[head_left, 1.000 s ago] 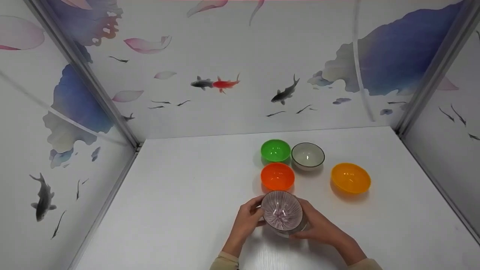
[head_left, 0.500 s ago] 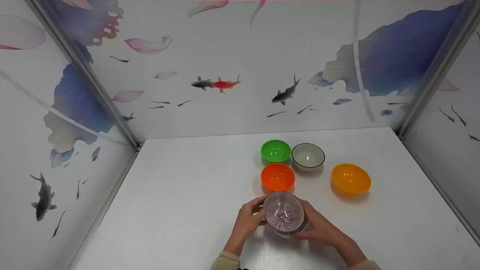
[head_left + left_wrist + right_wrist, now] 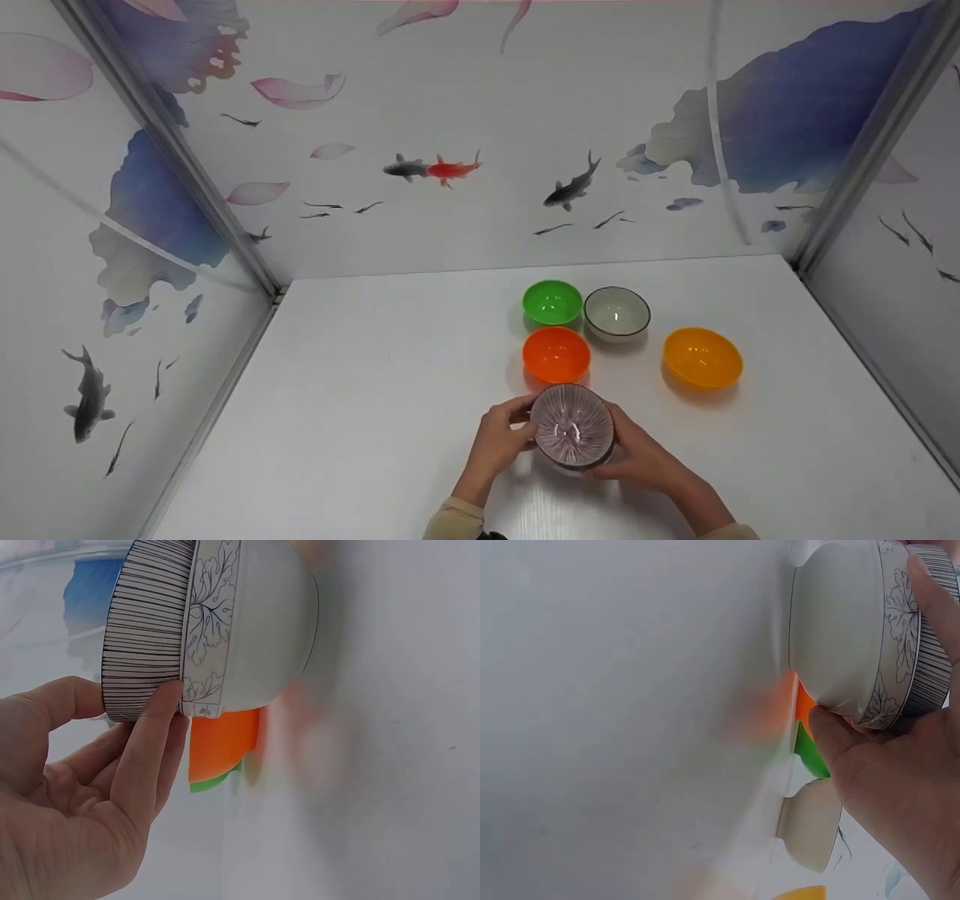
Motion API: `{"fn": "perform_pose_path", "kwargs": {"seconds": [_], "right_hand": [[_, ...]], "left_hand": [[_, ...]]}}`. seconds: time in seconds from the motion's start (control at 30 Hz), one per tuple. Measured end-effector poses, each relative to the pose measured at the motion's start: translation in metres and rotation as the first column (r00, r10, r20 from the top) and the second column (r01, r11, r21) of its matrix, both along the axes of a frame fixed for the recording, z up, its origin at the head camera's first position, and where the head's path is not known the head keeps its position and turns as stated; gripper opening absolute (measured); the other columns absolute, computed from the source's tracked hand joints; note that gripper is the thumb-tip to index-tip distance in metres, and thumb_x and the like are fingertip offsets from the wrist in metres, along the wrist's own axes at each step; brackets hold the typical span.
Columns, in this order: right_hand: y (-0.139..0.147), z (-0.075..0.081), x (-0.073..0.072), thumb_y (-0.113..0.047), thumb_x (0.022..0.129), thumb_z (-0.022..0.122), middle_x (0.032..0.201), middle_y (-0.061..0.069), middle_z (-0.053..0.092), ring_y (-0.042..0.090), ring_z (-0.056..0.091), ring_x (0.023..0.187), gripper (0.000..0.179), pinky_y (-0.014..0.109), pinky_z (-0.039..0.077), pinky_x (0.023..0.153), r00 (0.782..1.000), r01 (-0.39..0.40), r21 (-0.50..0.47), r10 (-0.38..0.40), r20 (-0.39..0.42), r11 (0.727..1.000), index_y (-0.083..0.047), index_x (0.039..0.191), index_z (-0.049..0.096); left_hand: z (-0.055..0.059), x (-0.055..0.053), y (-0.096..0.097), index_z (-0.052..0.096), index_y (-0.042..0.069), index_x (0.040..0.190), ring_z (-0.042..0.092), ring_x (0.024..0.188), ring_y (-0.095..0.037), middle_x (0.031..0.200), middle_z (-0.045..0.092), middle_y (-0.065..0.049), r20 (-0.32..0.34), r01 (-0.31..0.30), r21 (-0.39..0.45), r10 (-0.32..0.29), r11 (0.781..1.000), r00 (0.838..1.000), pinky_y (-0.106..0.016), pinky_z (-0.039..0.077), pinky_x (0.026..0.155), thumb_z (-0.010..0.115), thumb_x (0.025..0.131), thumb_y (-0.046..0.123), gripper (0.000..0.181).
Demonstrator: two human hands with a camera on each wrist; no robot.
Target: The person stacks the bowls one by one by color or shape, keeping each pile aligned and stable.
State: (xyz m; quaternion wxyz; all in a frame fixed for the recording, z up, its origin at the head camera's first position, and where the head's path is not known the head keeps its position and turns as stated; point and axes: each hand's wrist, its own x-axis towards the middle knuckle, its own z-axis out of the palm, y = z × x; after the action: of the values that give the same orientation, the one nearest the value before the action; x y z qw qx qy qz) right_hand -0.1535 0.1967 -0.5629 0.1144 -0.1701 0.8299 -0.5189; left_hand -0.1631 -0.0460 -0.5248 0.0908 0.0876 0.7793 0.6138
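Observation:
A bowl with thin dark stripes [image 3: 572,425] sits inside a pale bowl with a leaf-patterned band [image 3: 270,622], both upright at the front of the table. My left hand [image 3: 496,444] pinches the striped bowl's left side, thumb at its rim and fingertips where the two bowls meet. From the right, my right hand [image 3: 639,459] holds the stack; in the right wrist view its thumb [image 3: 832,731] lies on the leaf-banded bowl and a finger [image 3: 934,600] reaches up across the band to the stripes. The leaf-banded bowl is mostly hidden from above.
Just beyond the stack stands an orange bowl [image 3: 556,355], with a green bowl [image 3: 552,303] behind it. Beside the green one is a pale bowl with a dark rim [image 3: 616,313]. A yellow-orange bowl [image 3: 702,358] stands farther right. Printed walls [image 3: 480,225] enclose the white table [image 3: 360,390].
The striped bowl has shifted slightly right and nearer to me, and my left hand has moved right with it. My right hand is almost still.

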Motion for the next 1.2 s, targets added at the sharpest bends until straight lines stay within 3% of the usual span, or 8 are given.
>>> {"fn": "perform_pose_path", "kwargs": {"seconds": [0.23,0.47,0.6,0.77,0.9,1.03,1.2], "right_hand": [[0.002,-0.002,0.001,-0.024,0.069,0.091,0.158,0.021,0.036,0.045,0.032,0.145,0.112,0.067,0.026,0.118,1.000,-0.001,-0.032,0.002,0.022,1.000,-0.003,0.155,0.023],[0.003,-0.001,0.002,-0.027,0.071,0.090,0.160,0.021,0.030,0.041,0.032,0.147,0.114,0.053,0.034,0.120,0.998,-0.015,-0.029,0.017,0.053,0.999,-0.004,0.157,0.019],[0.002,-0.001,0.001,-0.026,0.072,0.090,0.161,0.025,0.026,0.046,0.029,0.147,0.115,0.062,0.030,0.118,0.997,-0.012,-0.041,0.016,0.080,0.999,-0.002,0.157,0.016],[0.002,-0.001,0.001,-0.025,0.073,0.089,0.162,0.026,0.024,0.047,0.027,0.147,0.115,0.064,0.028,0.118,0.996,-0.012,-0.050,0.017,0.092,0.999,-0.001,0.157,0.014],[0.003,-0.002,0.001,-0.024,0.075,0.088,0.162,0.027,0.023,0.048,0.027,0.147,0.115,0.064,0.028,0.118,0.995,-0.021,-0.066,0.027,0.093,0.998,-0.001,0.158,0.012],[0.003,-0.002,0.002,-0.023,0.075,0.088,0.162,0.026,0.022,0.048,0.027,0.147,0.115,0.063,0.028,0.118,0.994,-0.025,-0.078,0.033,0.100,0.997,-0.002,0.158,0.011],[0.003,-0.003,0.002,-0.024,0.075,0.087,0.162,0.027,0.020,0.047,0.026,0.147,0.116,0.061,0.029,0.118,0.994,-0.027,-0.074,0.035,0.102,0.997,-0.002,0.158,0.009]], "left_hand": [[0.002,-0.001,0.002,0.064,0.000,0.130,0.068,0.107,-0.028,0.117,0.070,-0.018,-0.008,0.004,-0.049,-0.004,0.999,1.000,-0.028,0.064,0.072,0.063,0.087,-0.004,0.044],[0.007,-0.004,0.007,0.063,0.003,0.132,0.070,0.104,-0.025,0.114,0.073,-0.015,-0.032,-0.020,-0.140,0.015,0.990,0.999,-0.025,0.063,0.067,0.062,0.082,-0.010,0.051],[0.010,-0.004,0.011,0.062,0.005,0.132,0.070,0.103,-0.026,0.114,0.073,-0.015,-0.062,-0.034,-0.203,0.022,0.979,0.998,-0.022,0.062,0.064,0.062,0.080,-0.014,0.055],[0.013,-0.004,0.016,0.068,0.008,0.126,0.069,0.100,-0.024,0.110,0.073,-0.010,-0.113,-0.050,-0.333,0.013,0.942,0.993,-0.021,0.060,0.065,0.064,0.082,-0.012,0.049],[0.015,-0.003,0.019,0.069,0.007,0.126,0.070,0.101,-0.024,0.107,0.075,-0.009,-0.146,-0.073,-0.418,0.012,0.905,0.989,-0.031,0.061,0.078,0.065,0.082,-0.011,0.048],[0.016,-0.002,0.022,0.070,0.007,0.124,0.071,0.100,-0.024,0.103,0.077,-0.008,-0.191,-0.093,-0.479,0.000,0.873,0.982,-0.040,0.060,0.087,0.067,0.082,-0.011,0.047],[0.019,-0.001,0.025,0.072,0.008,0.121,0.072,0.101,-0.024,0.106,0.077,-0.008,-0.209,-0.106,-0.533,-0.009,0.840,0.978,-0.041,0.061,0.086,0.067,0.083,-0.010,0.043]]}}
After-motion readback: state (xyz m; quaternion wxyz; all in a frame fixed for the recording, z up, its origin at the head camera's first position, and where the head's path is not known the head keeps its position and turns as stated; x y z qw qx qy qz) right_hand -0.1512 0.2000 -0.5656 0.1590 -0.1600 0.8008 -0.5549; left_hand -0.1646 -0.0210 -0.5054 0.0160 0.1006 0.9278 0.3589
